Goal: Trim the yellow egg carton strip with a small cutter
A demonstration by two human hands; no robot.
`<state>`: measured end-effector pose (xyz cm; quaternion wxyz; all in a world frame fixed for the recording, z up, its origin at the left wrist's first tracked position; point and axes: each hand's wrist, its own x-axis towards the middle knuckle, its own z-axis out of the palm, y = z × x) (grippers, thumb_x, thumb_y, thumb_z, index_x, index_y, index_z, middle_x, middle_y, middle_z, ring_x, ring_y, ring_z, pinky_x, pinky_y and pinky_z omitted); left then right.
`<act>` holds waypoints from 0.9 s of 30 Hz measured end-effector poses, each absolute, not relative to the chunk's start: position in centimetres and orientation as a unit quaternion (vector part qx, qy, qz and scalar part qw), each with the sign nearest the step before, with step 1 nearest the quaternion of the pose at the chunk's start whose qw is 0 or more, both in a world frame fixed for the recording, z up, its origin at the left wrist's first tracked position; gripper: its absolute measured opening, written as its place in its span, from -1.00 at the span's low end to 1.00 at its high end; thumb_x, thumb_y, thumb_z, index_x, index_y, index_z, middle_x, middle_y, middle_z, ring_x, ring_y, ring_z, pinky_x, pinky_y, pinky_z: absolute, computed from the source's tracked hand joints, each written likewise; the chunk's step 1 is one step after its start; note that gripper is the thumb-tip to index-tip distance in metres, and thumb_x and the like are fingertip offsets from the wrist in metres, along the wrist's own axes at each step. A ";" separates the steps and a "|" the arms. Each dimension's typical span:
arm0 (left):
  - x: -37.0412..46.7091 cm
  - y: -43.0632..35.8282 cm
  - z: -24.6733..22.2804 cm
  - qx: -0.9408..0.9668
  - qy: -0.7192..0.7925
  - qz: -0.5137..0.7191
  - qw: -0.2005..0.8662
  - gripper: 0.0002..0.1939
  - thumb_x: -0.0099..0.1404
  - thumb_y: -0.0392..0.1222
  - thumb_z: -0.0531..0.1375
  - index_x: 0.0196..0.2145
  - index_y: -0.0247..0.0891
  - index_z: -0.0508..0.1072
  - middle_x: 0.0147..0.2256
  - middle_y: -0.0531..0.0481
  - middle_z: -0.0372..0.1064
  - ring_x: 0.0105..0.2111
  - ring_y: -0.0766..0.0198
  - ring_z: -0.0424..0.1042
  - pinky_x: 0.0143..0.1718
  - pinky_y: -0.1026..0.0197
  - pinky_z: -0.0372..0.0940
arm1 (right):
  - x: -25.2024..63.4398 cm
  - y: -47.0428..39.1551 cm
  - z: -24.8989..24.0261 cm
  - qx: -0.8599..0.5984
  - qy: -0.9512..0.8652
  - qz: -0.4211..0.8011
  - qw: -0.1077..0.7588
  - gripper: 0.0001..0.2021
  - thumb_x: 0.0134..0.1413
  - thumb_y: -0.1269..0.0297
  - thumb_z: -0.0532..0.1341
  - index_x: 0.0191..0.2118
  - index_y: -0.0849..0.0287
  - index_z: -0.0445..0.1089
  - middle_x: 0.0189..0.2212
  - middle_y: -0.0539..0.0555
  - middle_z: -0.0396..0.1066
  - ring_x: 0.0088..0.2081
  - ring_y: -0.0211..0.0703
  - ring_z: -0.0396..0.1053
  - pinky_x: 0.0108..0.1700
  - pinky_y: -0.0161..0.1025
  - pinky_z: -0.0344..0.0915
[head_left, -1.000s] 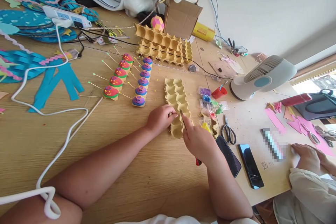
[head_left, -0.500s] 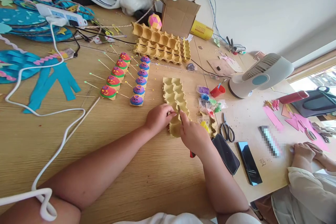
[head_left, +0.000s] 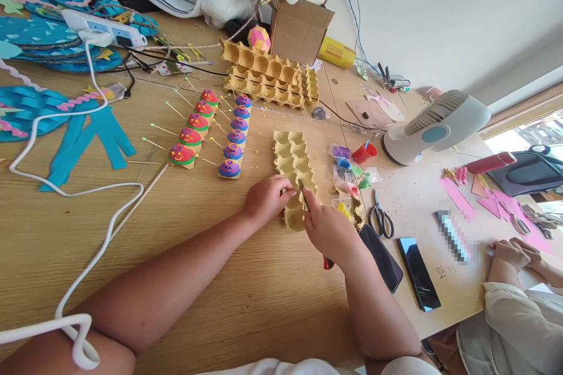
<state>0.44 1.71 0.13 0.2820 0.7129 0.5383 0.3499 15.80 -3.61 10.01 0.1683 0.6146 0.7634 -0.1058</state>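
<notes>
While our left hand (head_left: 269, 198) pinches the egg carton (head_left: 285, 164) at centre frame and our right hand (head_left: 328, 227) grips a slim blade (head_left: 302, 186), we judge the carton light, fairly stiff, easily torn; firmest hold: outer rim, clear of the blade.

2-row egg ctn (head_left: 287, 164) flat on tbl (head_left: 246, 293)

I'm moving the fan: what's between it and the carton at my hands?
Head view: the red cup, then small bags nearer the carton.
</notes>
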 end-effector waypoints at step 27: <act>0.4 1.6 0.4 0.720 0.541 0.342 0.267 -0.86 0.30 -0.12 0.23 -0.39 -0.18 0.49 -0.30 0.06 0.48 -0.34 0.27 0.39 -0.40 0.23 0.12 | 15.7 -3.6 9.5 0.610 0.768 -0.090 0.174 -0.42 0.34 0.26 -0.15 0.42 0.21 -0.12 -0.26 0.15 0.56 -0.27 -0.01 0.52 -0.38 -0.23 0.18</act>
